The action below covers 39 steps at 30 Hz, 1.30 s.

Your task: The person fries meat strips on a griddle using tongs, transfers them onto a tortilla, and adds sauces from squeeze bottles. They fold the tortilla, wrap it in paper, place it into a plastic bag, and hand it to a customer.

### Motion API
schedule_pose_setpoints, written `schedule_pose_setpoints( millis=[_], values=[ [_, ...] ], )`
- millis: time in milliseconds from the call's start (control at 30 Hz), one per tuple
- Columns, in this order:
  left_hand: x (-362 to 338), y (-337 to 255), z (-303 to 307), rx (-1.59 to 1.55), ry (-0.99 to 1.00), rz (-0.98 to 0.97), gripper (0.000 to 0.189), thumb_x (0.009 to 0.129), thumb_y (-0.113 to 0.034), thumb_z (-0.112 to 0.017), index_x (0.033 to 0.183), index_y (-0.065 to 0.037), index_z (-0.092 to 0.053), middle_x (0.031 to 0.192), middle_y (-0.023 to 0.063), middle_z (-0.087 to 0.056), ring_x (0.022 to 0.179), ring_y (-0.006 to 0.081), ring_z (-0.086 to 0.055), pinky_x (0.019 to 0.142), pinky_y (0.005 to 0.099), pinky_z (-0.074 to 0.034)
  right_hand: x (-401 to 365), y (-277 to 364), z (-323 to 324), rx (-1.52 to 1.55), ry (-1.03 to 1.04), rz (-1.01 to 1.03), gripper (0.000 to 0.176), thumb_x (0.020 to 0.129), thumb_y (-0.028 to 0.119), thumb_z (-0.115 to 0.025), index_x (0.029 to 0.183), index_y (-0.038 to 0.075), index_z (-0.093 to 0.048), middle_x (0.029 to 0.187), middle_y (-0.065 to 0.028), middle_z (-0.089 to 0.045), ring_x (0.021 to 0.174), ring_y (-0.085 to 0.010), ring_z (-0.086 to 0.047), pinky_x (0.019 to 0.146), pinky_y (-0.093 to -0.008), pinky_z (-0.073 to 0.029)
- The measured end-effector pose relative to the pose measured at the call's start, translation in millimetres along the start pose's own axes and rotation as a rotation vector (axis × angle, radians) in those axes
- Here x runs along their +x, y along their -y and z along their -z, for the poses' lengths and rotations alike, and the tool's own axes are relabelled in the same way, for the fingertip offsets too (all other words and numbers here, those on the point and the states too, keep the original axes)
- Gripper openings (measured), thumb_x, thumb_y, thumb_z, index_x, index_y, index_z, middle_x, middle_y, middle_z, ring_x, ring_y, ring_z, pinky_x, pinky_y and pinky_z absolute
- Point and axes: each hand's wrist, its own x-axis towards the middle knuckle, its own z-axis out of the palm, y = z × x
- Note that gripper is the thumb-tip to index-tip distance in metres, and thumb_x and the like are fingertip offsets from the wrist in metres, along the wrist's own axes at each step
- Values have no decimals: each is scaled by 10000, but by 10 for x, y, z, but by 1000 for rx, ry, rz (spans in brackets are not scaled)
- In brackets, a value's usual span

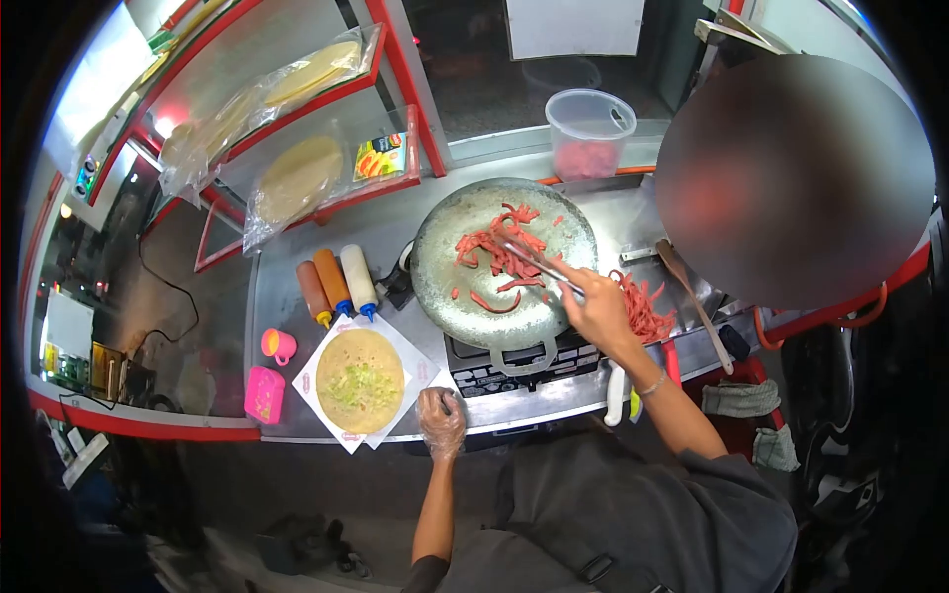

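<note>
My right hand [596,308] is closed around metal tongs [539,259], whose tips are among red meat strips [504,247] on a large round griddle pan [445,287]. More red strips [645,308] lie on the steel just right of the pan. At the counter's front edge, my left hand [442,423], in a clear plastic glove, is curled into a fist with nothing visible in it. Left of that hand, a round flatbread [341,351] topped with shredded pale green vegetable lies on white paper [420,371].
Three squeeze bottles [333,281] lie behind the flatbread. A pink cup [279,346] and pink container [264,395] are at left. The pan sits on a black stove [474,368]. A clear tub [590,128] stands behind; a wooden spatula [697,311] lies right. Shelves [326,203] hold bagged flatbreads.
</note>
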Motion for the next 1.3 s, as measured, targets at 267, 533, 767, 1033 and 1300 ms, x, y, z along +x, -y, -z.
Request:
schedule_pose_setpoints(
  millis=[267,533,767,1033,1300],
  values=[
    [-19,28,-27,-3,-30,24,58,961,-64,-599,947,-20,-634,944,179,-626,912,401,-632,825,513,-489,-445,195,125,44,-24,65,461,960,118,-708,1419,99,-676,835,-172,-646,735,-386,-653,686,-473,-526],
    [-1,6,-12,-3,-37,-28,47,951,-57,-600,942,-18,-625,932,182,-622,907,408,-628,819,517,-487,-378,-125,216,16,53,-11,445,944,108,-715,1389,111,-698,905,-187,-699,791,-384,-695,736,-455,-552],
    [-4,27,-22,-10,-30,-7,52,949,-60,-604,943,-12,-623,936,196,-620,911,416,-624,826,523,-484,-321,164,-55,65,0,60,400,977,141,-689,1374,91,-686,911,-187,-701,793,-401,-697,723,-496,-556],
    [-22,21,-24,-11,-36,-15,60,949,-63,-607,930,-7,-618,933,200,-619,906,423,-621,824,525,-480,218,20,39,57,-95,45,395,977,149,-666,1365,86,-695,956,-249,-721,880,-444,-707,785,-516,-569],
    [-9,11,-32,6,-34,-4,60,952,-69,-605,939,-14,-627,937,188,-622,911,414,-623,833,524,-479,-95,407,-29,-52,89,100,505,996,194,-655,1497,149,-604,888,-195,-647,775,-420,-683,713,-512,-565]
  ],
)
